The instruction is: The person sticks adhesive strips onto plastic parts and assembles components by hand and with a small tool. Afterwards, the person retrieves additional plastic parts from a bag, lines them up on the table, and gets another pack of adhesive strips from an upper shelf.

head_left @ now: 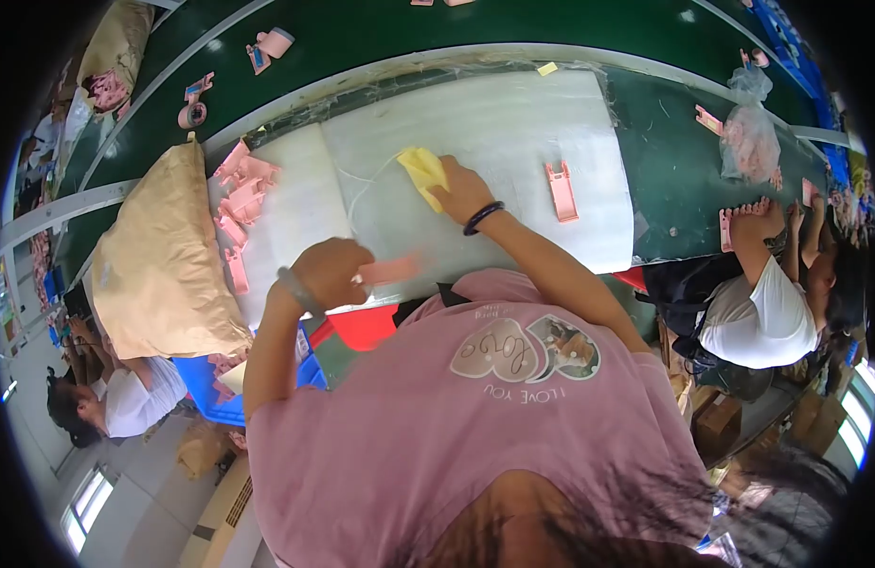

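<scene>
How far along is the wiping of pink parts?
Done: one pink part lies apart on the white mat, right of the hands. In hand: left hand holds a blurred pink part; right hand presses a yellow cloth. Left: a pile of pink parts at the mat's left.

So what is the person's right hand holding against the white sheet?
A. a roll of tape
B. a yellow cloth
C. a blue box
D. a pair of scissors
B: the right hand grips a crumpled yellow cloth on the white sheet.
</scene>
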`<action>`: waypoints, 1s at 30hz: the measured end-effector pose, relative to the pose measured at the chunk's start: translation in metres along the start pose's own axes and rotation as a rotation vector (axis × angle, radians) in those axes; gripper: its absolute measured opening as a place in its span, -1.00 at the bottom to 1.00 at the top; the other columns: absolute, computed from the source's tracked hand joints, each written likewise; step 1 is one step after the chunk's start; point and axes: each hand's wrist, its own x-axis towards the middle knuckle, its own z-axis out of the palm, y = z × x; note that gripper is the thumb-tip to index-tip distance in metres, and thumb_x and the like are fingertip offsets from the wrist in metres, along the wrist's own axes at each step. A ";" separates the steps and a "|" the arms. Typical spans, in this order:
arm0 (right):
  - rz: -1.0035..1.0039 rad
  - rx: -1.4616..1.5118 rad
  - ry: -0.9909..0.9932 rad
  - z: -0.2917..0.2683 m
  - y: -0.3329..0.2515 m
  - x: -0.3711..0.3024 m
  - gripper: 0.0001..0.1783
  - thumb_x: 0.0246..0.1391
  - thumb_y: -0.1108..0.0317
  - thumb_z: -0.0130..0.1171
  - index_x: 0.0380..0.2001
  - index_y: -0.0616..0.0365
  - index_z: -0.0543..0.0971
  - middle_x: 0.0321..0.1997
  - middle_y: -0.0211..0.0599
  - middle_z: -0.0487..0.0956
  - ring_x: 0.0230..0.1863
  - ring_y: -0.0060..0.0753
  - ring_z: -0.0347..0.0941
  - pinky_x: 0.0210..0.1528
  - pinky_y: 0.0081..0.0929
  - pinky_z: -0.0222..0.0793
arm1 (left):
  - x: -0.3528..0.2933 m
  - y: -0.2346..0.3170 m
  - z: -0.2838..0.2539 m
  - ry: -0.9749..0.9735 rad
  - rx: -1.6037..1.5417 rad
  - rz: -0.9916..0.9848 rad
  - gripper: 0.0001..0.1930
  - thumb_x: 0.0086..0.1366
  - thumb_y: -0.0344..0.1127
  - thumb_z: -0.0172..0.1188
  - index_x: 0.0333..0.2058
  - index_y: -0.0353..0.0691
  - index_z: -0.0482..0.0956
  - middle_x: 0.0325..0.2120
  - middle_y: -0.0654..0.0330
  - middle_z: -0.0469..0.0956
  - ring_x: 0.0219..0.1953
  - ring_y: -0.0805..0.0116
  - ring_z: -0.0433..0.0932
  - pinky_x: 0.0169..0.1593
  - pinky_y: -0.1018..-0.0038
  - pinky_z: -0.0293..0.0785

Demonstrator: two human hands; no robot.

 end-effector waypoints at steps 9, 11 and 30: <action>0.167 1.700 -0.447 -0.058 0.037 -0.052 -0.71 0.18 0.38 0.03 -0.05 0.24 0.38 -0.43 -0.39 0.45 -0.69 -0.64 0.17 -0.68 -0.66 0.05 | 0.024 -0.028 0.024 0.244 -0.280 -0.004 -0.58 -0.10 -0.32 0.22 -0.17 -0.23 0.53 -0.33 0.05 0.50 -0.22 0.06 0.46 -0.10 0.29 0.39; 0.139 1.546 -0.288 -0.062 0.052 -0.067 -0.64 0.12 0.40 0.10 -0.02 0.25 0.37 -0.35 -0.34 0.49 -0.56 -0.58 0.36 -0.55 -0.61 0.27 | 0.059 -0.026 0.029 0.326 -0.197 0.144 -0.55 -0.10 -0.36 0.21 -0.12 -0.21 0.49 -0.28 0.07 0.48 -0.15 0.07 0.43 -0.06 0.29 0.37; 0.020 1.144 0.267 -0.113 0.028 -0.170 -0.63 0.11 0.38 0.13 -0.03 0.25 0.37 -0.30 -0.28 0.53 -0.39 -0.43 0.53 -0.36 -0.53 0.47 | 0.152 0.051 0.007 0.406 -0.507 0.263 -0.64 0.00 -0.58 -0.02 -0.18 -0.25 0.54 -0.15 0.05 0.52 -0.09 0.21 0.49 -0.07 0.35 0.42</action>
